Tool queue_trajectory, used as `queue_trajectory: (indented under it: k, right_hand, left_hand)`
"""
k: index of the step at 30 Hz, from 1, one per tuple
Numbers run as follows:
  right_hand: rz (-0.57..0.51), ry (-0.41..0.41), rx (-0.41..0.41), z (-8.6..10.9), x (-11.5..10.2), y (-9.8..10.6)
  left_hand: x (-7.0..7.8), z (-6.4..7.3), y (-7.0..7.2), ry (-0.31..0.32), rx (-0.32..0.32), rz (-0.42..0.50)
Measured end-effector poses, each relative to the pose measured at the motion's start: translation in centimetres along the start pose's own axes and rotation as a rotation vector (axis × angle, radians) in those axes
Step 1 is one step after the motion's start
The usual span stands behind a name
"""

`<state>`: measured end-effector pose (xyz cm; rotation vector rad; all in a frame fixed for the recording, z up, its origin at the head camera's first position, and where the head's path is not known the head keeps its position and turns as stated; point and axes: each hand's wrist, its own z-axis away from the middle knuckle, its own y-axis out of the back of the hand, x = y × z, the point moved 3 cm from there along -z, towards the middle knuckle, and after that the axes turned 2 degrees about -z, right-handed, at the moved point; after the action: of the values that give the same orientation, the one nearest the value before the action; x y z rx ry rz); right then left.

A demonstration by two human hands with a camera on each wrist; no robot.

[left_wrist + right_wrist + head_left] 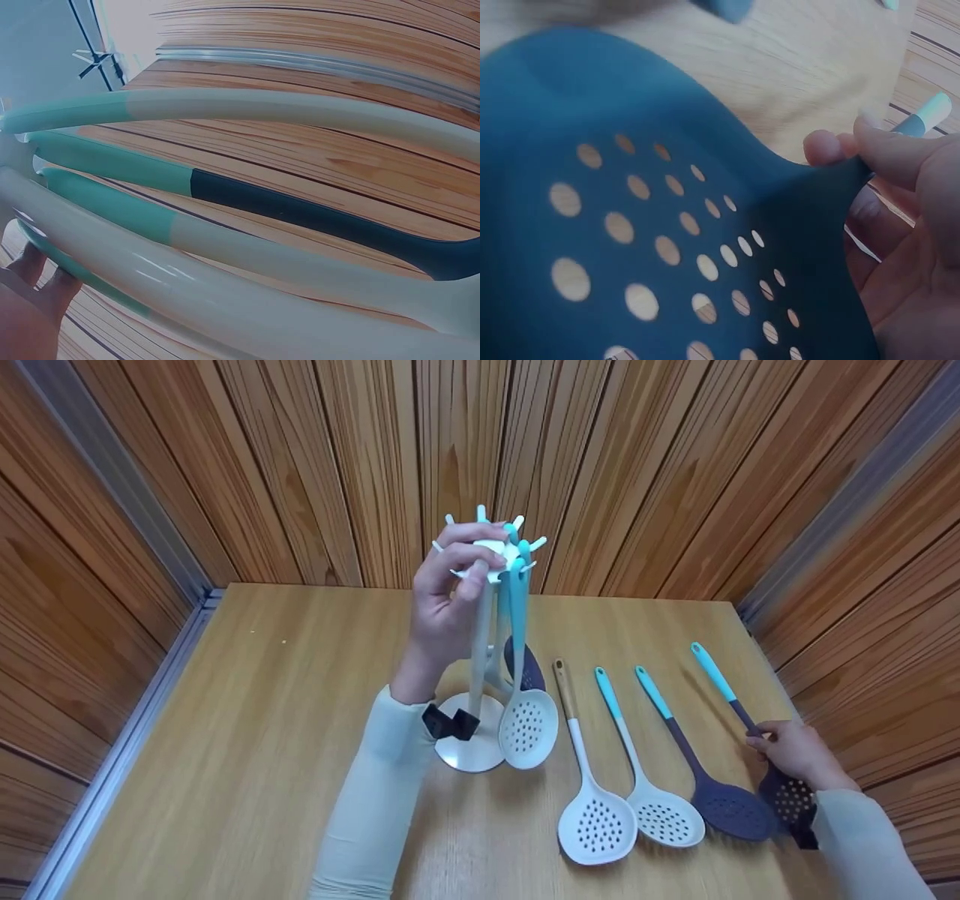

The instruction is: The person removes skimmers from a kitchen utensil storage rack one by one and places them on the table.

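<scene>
My left hand (446,596) grips the top of a white utensil stand (469,750), fingers and thumb around its hooked crown. From the hooks hang several turquoise-handled utensils, among them a white skimmer (529,729) in front and a dark one (532,671) partly hidden behind it. In the left wrist view their handles run alongside the stand's pole (187,281). At the far right, my right hand (799,754) pinches the neck of a dark blue skimmer (630,97) between thumb and fingers. Its turquoise handle end (712,671) points away, and the sleeve overlaps its perforated head.
Between the stand and my right hand, a white slotted turner (596,829) with a tan handle, a white skimmer (666,814) and a dark skimmer (731,808) lie in a row on the wooden table (262,750). Wood-panelled walls (465,457) enclose the back and sides.
</scene>
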<state>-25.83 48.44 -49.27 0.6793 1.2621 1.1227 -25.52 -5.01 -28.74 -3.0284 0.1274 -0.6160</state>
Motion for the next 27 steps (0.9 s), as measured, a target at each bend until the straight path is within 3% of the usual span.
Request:
queue_trajectory:
  k: [5,15,27]
  right_hand:
    - [0.014,0.022,0.008,-0.2,0.4,-0.6]
    - [-0.060,-0.030,-0.057,-0.3,0.9,-1.2]
    - [0.014,-0.050,-0.035,-0.7,1.0,-2.1]
  left_hand:
    - [0.1,0.0,0.1,-0.001,0.003,0.006]
    - [0.2,0.1,0.3,0.009,0.008,0.004]
    - [0.1,0.1,0.0,0.002,0.006,-0.008]
